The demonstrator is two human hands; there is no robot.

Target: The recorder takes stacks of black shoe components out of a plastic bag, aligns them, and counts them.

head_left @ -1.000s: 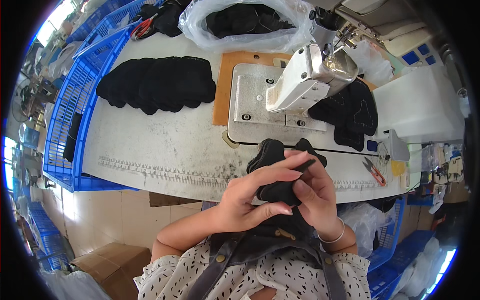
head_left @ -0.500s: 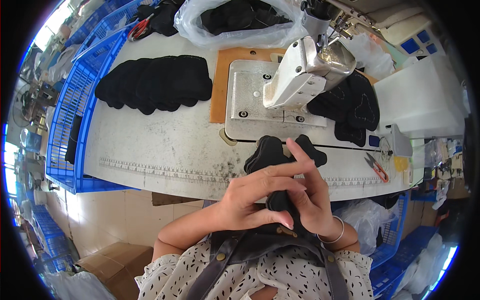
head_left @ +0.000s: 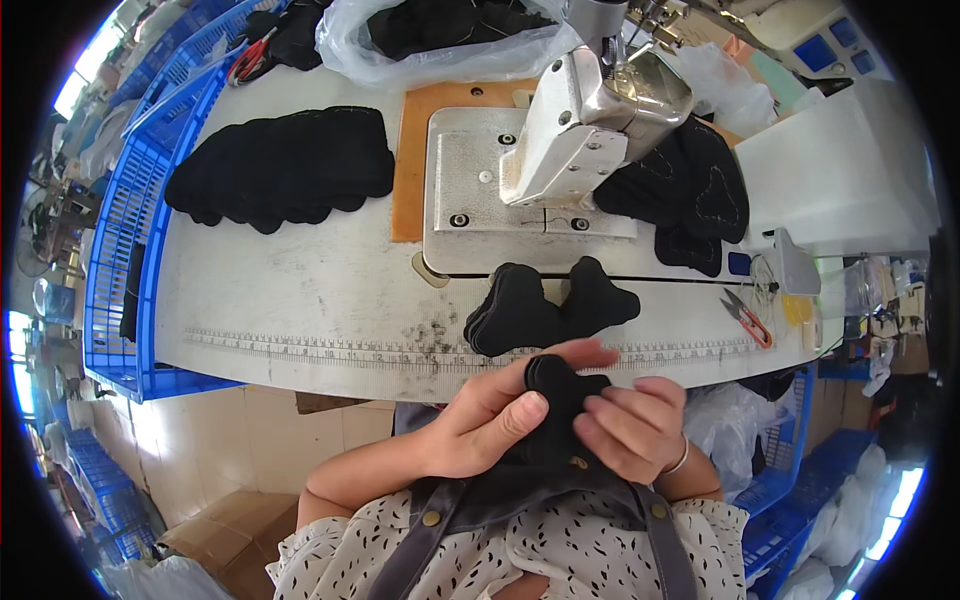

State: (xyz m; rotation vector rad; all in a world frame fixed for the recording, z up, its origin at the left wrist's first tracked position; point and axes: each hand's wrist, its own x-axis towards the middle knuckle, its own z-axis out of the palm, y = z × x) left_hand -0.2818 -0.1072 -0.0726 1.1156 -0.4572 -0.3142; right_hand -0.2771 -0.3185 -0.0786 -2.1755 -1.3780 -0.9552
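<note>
My left hand [head_left: 490,418] is closed around a small stack of black fabric pieces [head_left: 556,405] in front of the apron, thumb on the near face and fingers behind. At the stack's right side, my right hand [head_left: 637,425] has its fingers curled against the cloth, the thumb mostly hidden. Just beyond the hands, more black fabric pieces [head_left: 515,312] with a curved outline lie stacked at the table's front. Beside them and touching is another lobed black piece [head_left: 597,300].
Ahead stands a sewing machine [head_left: 570,130] with a metal bed. Overlapping black pieces [head_left: 285,165] lie left; stitched black pieces [head_left: 700,190] lie right. Red-handled thread snips [head_left: 748,320] rest near the right edge. A blue crate [head_left: 120,270] borders the left, a plastic bag [head_left: 345,45] the back.
The hands, earlier crossed with fingers overlapping above the fabric, have drawn apart and lower. The held stack now shows between them. The whole view has shifted slightly.
</note>
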